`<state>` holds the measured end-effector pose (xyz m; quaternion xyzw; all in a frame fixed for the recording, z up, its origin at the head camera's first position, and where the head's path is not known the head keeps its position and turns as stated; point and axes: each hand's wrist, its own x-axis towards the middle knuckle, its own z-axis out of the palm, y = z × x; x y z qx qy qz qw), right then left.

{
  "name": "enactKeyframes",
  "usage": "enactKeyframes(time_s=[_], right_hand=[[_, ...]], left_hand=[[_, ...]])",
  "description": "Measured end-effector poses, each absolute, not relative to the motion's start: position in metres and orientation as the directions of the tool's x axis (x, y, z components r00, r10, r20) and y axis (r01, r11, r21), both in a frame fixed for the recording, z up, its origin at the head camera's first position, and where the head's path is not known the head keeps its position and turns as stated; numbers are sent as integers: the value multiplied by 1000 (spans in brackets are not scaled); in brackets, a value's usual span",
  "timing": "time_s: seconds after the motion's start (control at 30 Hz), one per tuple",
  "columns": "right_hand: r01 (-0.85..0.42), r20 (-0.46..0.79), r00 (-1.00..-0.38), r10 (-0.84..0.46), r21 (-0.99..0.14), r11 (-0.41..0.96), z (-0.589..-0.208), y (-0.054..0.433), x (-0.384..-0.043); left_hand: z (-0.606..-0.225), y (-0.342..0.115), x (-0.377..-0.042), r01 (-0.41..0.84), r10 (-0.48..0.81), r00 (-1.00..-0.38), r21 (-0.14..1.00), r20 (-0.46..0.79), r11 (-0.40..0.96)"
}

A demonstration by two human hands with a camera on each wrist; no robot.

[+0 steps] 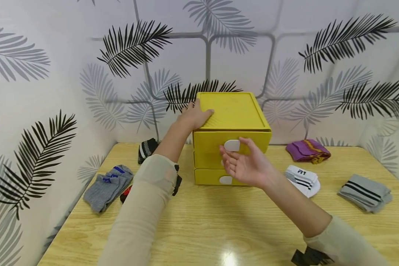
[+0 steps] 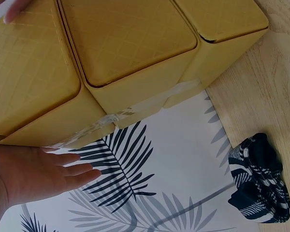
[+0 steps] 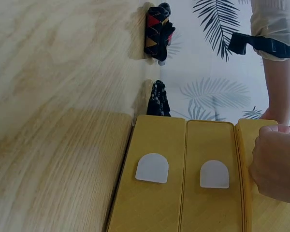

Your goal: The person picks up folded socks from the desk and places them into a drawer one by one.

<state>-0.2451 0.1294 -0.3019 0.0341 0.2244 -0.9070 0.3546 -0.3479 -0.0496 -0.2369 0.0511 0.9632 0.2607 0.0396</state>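
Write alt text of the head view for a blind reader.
A person's left hand rests on the upper left edge of a yellow boxy three-drawer unit; the right hand is at the rounded white handle of its top drawer. Variously coloured socks flank it on a light wooden table.

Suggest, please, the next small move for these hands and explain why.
I'd probably ease the top drawer, which looks nearly shut, outward with the right hand, since that hand is at the drawer's white handle, while the left hand rests on the yellow box and could steady it.
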Motion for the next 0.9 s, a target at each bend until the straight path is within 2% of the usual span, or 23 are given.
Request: enactKeyframes(time_s=[0.27,0.53,0.9], right_hand=[[676,-219,-726,-653,-402,-617,-303,131,-230],[695,-190,-697,-691,-416,-586,-304,134,-219],[728,-145,-637,-757,-436,-529,-307,140,-203]], left_hand=[[-241,-50,-356,73,111,-993,499,-48,863],[-238,-50,-350,89,128,-991,504,-43,859],[-239,-51,-351,88,135,-990,522,-51,848]])
